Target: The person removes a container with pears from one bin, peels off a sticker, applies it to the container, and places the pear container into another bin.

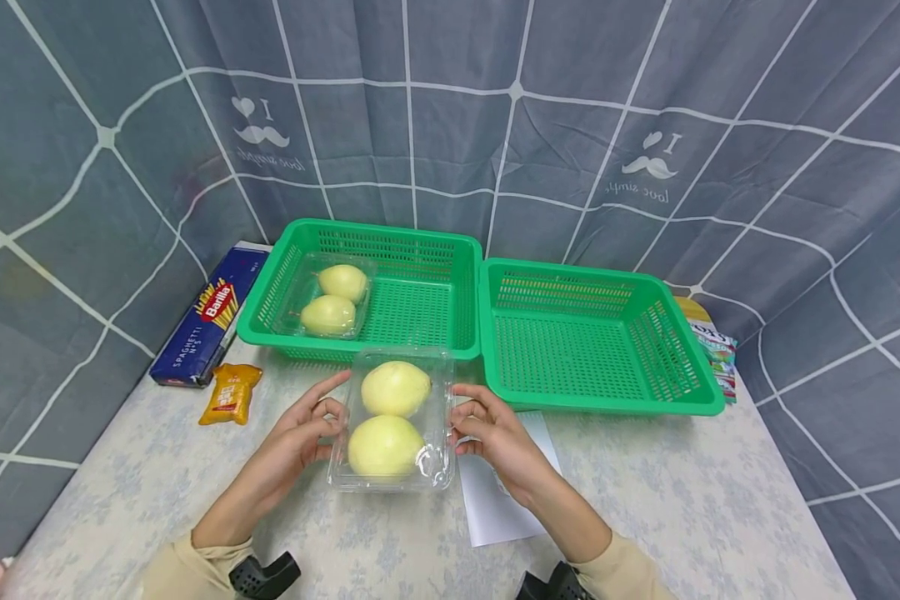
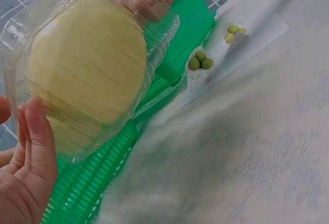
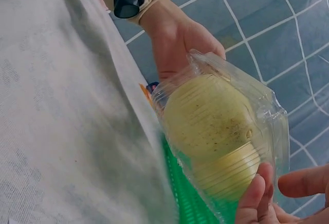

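Note:
A clear plastic clamshell box (image 1: 438, 467) with two large pale-yellow, pear-like fruits (image 1: 385, 446) inside is held up over the table, in front of the baskets. My left hand (image 1: 296, 433) grips its left edge with thumb and fingers, the index finger extended along the side. On the opposite edge my right hand (image 1: 498, 429) pinches the plastic. The right wrist view shows brown specks on one fruit (image 3: 211, 116). A similar clear box (image 1: 292, 304) with two such fruits lies in the left part of the left green basket (image 1: 427, 308).
A second green basket (image 1: 570, 358) adjoins on the right, with colourful packets (image 1: 716, 350) beyond it. Left stand a blue spaghetti box (image 1: 210, 317) and an orange snack packet (image 1: 231, 393). Partly beneath the right arm lies a white sheet (image 1: 487, 508); the left wrist view shows printed green fruits on it.

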Demonstrator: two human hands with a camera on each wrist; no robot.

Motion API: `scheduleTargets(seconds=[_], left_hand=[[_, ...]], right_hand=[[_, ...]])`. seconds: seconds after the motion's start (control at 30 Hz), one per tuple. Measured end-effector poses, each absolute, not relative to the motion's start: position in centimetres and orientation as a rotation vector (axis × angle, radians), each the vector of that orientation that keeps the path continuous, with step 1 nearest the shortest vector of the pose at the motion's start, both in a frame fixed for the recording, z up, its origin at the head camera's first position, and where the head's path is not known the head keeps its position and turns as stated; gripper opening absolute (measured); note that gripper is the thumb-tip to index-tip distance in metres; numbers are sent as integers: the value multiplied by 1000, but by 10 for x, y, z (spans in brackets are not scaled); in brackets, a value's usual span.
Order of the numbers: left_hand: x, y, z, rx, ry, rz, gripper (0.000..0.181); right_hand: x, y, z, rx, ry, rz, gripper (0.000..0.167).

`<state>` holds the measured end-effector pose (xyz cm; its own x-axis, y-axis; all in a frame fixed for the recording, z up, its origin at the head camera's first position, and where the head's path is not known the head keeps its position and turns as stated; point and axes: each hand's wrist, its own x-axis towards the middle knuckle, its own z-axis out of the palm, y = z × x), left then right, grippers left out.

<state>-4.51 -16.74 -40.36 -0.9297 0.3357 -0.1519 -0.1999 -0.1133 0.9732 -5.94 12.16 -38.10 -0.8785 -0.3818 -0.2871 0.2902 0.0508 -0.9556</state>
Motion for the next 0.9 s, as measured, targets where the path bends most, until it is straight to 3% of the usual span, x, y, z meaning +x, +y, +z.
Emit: scheduleTargets(seconds=[0.33, 0.9], left_hand=[[-43, -167, -410, 70, 1990, 1931, 75], [-44, -172, -423, -27, 1980, 1761, 63]], right_hand=[[-61, 119, -399, -41, 1950, -1856, 46], [-58, 116, -418, -86, 1926, -1783, 47]])
